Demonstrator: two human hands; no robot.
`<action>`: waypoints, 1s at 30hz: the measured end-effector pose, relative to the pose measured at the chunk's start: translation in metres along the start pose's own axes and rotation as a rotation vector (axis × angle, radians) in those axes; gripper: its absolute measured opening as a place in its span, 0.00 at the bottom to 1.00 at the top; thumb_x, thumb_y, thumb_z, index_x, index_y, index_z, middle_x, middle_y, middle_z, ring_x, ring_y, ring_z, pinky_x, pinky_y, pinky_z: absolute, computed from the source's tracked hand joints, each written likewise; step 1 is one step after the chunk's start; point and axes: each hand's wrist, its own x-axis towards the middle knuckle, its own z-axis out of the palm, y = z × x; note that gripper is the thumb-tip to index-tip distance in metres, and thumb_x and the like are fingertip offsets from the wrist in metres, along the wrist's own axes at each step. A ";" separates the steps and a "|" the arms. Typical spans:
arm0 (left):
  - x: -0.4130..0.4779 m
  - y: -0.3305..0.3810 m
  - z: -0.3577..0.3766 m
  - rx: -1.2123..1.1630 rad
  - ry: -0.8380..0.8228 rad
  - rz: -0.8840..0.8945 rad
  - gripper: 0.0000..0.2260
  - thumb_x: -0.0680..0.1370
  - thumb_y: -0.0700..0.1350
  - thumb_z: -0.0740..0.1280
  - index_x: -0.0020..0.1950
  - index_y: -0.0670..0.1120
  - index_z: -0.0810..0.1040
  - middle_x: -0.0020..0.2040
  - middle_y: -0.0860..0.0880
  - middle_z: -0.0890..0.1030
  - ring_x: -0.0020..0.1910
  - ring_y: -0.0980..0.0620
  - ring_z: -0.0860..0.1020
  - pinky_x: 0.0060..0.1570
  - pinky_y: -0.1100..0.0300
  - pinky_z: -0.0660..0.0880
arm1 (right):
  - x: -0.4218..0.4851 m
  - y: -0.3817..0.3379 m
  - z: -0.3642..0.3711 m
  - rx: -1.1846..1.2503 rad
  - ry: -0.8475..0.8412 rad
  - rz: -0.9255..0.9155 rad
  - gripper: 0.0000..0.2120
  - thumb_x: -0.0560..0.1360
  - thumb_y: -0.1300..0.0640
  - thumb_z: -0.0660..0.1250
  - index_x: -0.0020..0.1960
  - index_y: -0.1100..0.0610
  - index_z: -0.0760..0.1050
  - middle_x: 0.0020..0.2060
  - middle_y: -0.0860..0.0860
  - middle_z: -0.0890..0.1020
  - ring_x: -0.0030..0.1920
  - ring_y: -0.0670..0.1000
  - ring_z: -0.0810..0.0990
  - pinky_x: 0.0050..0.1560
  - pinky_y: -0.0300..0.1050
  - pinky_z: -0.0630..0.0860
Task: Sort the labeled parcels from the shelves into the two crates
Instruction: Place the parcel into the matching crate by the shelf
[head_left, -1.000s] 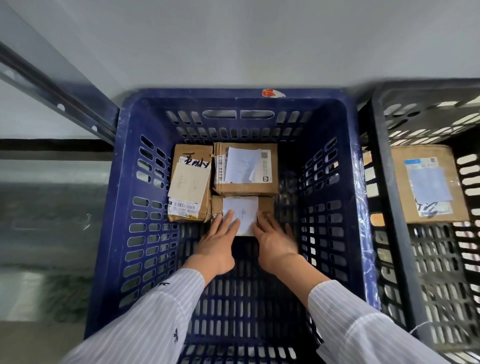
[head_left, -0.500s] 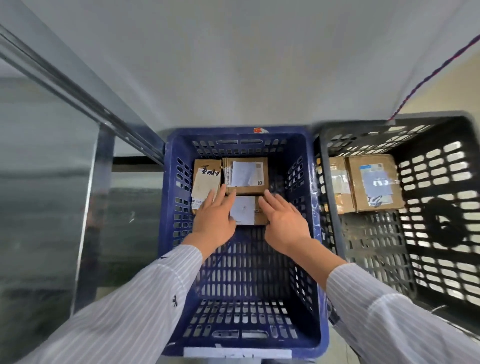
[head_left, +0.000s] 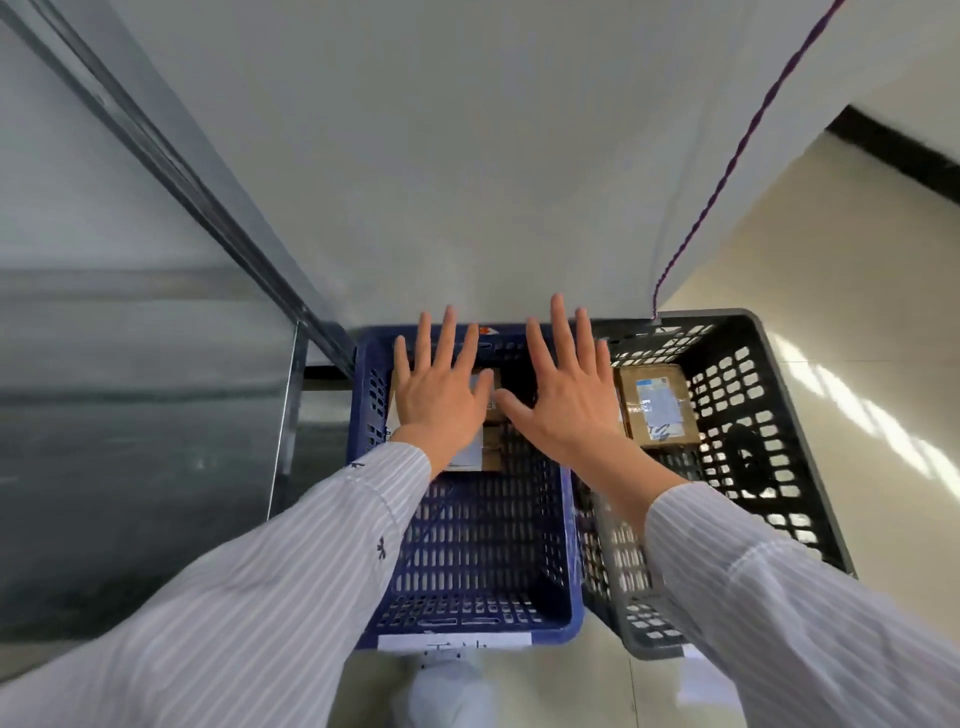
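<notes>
Hovering palm-down with all five fingers fanned and gripping nothing: left hand (head_left: 441, 395), over the far end of the blue crate (head_left: 467, 561). Beneath it, partly hidden, brown cardboard parcels (head_left: 492, 451) on the crate floor by the far wall; count not clear. Likewise fanned and empty, right hand (head_left: 566, 400), across the shared edge of the two crates. Lying in the black crate (head_left: 769, 415), one labeled parcel (head_left: 660, 405) plainly seen.
</notes>
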 end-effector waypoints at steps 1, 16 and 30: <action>-0.008 0.004 -0.011 0.002 0.011 -0.010 0.26 0.82 0.57 0.44 0.78 0.52 0.41 0.77 0.49 0.36 0.75 0.46 0.34 0.73 0.44 0.37 | -0.008 0.003 -0.013 -0.016 0.019 -0.009 0.37 0.78 0.36 0.51 0.77 0.50 0.37 0.74 0.51 0.30 0.74 0.54 0.30 0.75 0.54 0.37; -0.198 0.097 -0.259 -0.022 0.400 -0.079 0.26 0.82 0.56 0.44 0.77 0.52 0.40 0.77 0.49 0.35 0.75 0.47 0.33 0.73 0.46 0.36 | -0.189 0.025 -0.271 -0.133 0.412 -0.138 0.34 0.79 0.38 0.45 0.77 0.51 0.37 0.75 0.50 0.32 0.75 0.54 0.30 0.75 0.56 0.37; -0.408 0.047 -0.450 0.122 0.840 -0.260 0.25 0.82 0.56 0.46 0.78 0.52 0.42 0.77 0.49 0.37 0.76 0.48 0.35 0.72 0.46 0.35 | -0.330 -0.086 -0.438 0.054 0.634 -0.365 0.32 0.80 0.40 0.48 0.78 0.51 0.41 0.76 0.49 0.35 0.76 0.53 0.33 0.75 0.55 0.38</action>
